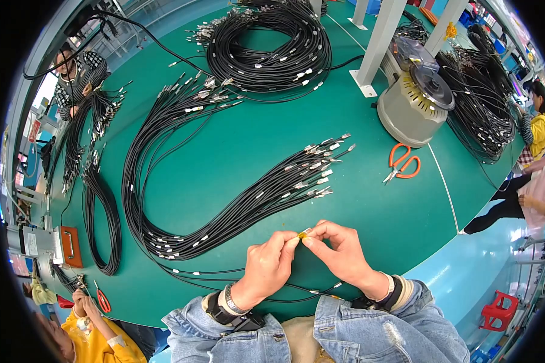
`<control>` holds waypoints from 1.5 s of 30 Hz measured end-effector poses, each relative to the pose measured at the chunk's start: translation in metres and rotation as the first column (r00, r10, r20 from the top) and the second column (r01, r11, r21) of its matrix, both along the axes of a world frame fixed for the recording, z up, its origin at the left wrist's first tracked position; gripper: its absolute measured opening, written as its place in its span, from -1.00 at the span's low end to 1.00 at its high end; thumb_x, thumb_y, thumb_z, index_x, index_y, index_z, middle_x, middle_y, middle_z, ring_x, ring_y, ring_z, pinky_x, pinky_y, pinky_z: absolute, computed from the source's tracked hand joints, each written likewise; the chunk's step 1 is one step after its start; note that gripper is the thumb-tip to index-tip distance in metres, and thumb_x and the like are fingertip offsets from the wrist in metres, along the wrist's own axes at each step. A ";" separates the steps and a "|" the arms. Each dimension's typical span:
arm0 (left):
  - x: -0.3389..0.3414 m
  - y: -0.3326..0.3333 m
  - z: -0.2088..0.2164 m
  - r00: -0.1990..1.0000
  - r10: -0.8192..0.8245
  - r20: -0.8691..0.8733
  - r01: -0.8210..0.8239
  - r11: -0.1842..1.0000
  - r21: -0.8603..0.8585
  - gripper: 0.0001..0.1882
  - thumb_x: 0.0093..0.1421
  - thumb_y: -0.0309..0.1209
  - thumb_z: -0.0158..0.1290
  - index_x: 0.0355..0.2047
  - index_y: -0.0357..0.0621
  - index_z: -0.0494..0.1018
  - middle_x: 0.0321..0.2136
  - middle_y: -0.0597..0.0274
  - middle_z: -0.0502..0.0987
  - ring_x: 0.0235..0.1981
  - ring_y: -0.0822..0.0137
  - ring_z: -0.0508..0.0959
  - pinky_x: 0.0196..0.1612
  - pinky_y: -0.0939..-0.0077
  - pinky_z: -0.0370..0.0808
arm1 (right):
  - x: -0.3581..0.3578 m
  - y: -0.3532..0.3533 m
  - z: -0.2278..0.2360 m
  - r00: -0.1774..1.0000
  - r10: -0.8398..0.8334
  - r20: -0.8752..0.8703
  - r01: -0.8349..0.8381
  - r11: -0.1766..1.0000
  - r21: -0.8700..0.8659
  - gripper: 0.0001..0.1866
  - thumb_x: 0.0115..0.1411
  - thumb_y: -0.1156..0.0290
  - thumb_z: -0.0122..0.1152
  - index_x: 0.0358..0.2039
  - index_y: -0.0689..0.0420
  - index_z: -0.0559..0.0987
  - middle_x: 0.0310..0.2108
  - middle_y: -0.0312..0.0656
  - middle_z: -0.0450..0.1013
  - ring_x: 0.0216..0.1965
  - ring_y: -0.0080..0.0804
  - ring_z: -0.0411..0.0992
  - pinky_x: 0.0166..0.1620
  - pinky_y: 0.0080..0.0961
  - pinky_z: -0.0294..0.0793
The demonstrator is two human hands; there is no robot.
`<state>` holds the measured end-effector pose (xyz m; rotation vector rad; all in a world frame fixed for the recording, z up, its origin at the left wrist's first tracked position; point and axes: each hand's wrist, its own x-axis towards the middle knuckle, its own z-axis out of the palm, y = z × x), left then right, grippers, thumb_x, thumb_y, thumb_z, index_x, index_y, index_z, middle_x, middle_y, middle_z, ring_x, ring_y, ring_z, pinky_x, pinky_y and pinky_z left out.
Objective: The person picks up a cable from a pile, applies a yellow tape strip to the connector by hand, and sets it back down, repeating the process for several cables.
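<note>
We've L hand [266, 266] + R hand [345, 253] close together, fingertips pinching small shiny yellow piece [303, 235] above flat green surface [381, 212]; uneven pull could prob. tear it, loose pinch drop it.

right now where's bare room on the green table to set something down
Free: green tabletop between the black cable coil and curved black bundle; also between the orange-handled scissors and the right hand. Crowded: the left, around looped black cables.

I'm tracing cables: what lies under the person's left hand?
Black cables on the green tabletop pass out of sight at the left hand; whatever lies directly beneath it is covered.
</note>
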<state>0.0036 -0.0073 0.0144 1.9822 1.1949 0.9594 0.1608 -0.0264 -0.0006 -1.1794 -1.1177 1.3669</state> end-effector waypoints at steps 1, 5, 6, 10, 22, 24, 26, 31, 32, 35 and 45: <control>0.000 0.000 0.000 1.000 0.000 0.000 0.000 1.000 0.000 -0.95 0.18 -0.54 0.01 -0.43 -0.22 0.38 -0.77 0.28 0.40 -0.79 0.43 0.42 -0.72 0.57 0.29 | 0.000 0.000 0.000 1.000 0.000 0.000 0.000 1.000 0.000 -0.91 0.11 0.49 0.19 -0.40 0.25 0.54 -0.51 -0.37 0.38 -0.47 -0.69 0.29 -0.37 -0.69 0.30; -0.001 0.001 0.000 1.000 -0.007 0.005 0.007 1.000 -0.028 -0.95 0.19 -0.54 -0.01 -0.42 -0.24 0.38 -0.78 0.29 0.39 -0.79 0.48 0.40 -0.72 0.60 0.27 | 0.000 0.000 0.000 1.000 0.001 -0.006 -0.001 1.000 -0.013 -0.91 0.11 0.50 0.19 -0.40 0.26 0.54 -0.51 -0.36 0.38 -0.47 -0.70 0.29 -0.37 -0.69 0.30; -0.002 0.002 0.000 0.999 -0.025 0.045 0.029 0.996 -0.085 -0.94 0.20 -0.52 -0.02 -0.41 -0.24 0.39 -0.78 0.31 0.39 -0.79 0.51 0.38 -0.73 0.62 0.26 | 0.001 0.001 0.000 1.000 -0.001 0.007 0.001 1.000 -0.005 -0.91 0.10 0.50 0.19 -0.40 0.26 0.53 -0.51 -0.36 0.38 -0.47 -0.69 0.29 -0.37 -0.69 0.30; -0.008 0.005 0.002 0.985 -0.067 0.159 0.111 0.951 -0.288 -0.89 0.25 -0.47 -0.07 -0.39 -0.25 0.39 -0.76 0.36 0.39 -0.78 0.59 0.32 -0.73 0.68 0.21 | 0.003 0.001 0.002 0.999 0.008 0.050 -0.009 0.999 0.031 -0.92 0.11 0.52 0.19 -0.39 0.26 0.52 -0.48 -0.32 0.39 -0.44 -0.65 0.31 -0.34 -0.67 0.32; -0.018 0.012 0.013 0.893 -0.102 0.438 0.396 0.641 -0.658 -0.75 0.33 -0.34 -0.18 -0.35 -0.25 0.41 -0.71 0.34 0.41 -0.81 0.65 0.21 -0.74 0.74 0.12 | 0.003 0.002 0.006 0.993 0.039 0.108 -0.057 0.984 0.170 -0.95 0.14 0.54 0.15 -0.38 0.24 0.49 -0.41 -0.24 0.40 -0.40 -0.56 0.35 -0.29 -0.63 0.35; -0.019 0.013 0.011 0.859 -0.106 0.500 0.462 0.581 -0.670 -0.73 0.33 -0.32 -0.20 -0.35 -0.25 0.41 -0.71 0.32 0.39 -0.82 0.65 0.18 -0.74 0.74 0.10 | 0.002 0.001 0.006 0.994 0.043 0.097 -0.064 0.972 0.226 -0.95 0.15 0.55 0.13 -0.38 0.24 0.48 -0.40 -0.24 0.40 -0.39 -0.55 0.35 -0.28 -0.62 0.36; -0.020 0.014 0.009 0.827 -0.085 0.556 0.516 0.506 -0.690 -0.72 0.34 -0.31 -0.20 -0.34 -0.24 0.41 -0.71 0.34 0.39 -0.81 0.66 0.18 -0.73 0.74 0.10 | 0.003 0.001 0.000 0.997 0.071 0.030 -0.076 0.974 0.215 -0.95 0.15 0.55 0.12 -0.36 0.24 0.48 -0.40 -0.24 0.40 -0.38 -0.55 0.36 -0.28 -0.62 0.36; -0.024 0.021 0.008 0.748 -0.031 0.663 0.631 0.342 -0.696 -0.70 0.34 -0.28 -0.21 -0.36 -0.24 0.40 -0.73 0.36 0.35 -0.81 0.66 0.16 -0.73 0.74 0.07 | 0.007 0.006 0.000 0.974 0.164 -0.155 -0.160 0.986 0.036 -0.92 0.19 0.53 0.08 -0.31 0.25 0.49 -0.40 -0.24 0.39 -0.36 -0.55 0.35 -0.26 -0.62 0.35; -0.024 0.022 0.008 0.744 -0.034 0.668 0.637 0.339 -0.692 -0.69 0.34 -0.27 -0.21 -0.37 -0.24 0.39 -0.74 0.35 0.35 -0.82 0.65 0.15 -0.74 0.73 0.05 | 0.008 0.007 0.002 0.967 0.180 -0.182 -0.191 0.981 -0.043 -0.90 0.20 0.52 0.06 -0.29 0.25 0.49 -0.40 -0.24 0.39 -0.36 -0.56 0.34 -0.25 -0.62 0.35; -0.021 0.020 0.009 0.789 -0.059 0.611 0.583 0.385 -0.716 -0.70 0.34 -0.28 -0.21 -0.37 -0.24 0.39 -0.74 0.36 0.35 -0.81 0.66 0.16 -0.73 0.74 0.06 | 0.007 0.005 0.011 0.974 0.063 -0.216 -0.067 0.998 -0.011 -0.89 0.22 0.52 0.04 -0.29 0.25 0.50 -0.40 -0.24 0.38 -0.36 -0.56 0.33 -0.26 -0.62 0.35; -0.009 0.014 0.012 0.888 -0.058 0.455 0.409 0.550 -0.728 -0.76 0.32 -0.32 -0.15 -0.34 -0.23 0.40 -0.72 0.38 0.36 -0.78 0.67 0.19 -0.69 0.77 0.09 | 0.008 0.003 0.002 0.986 0.090 -0.144 -0.069 0.987 0.145 -0.89 0.23 0.52 0.03 -0.32 0.26 0.51 -0.40 -0.23 0.38 -0.39 -0.57 0.32 -0.30 -0.64 0.35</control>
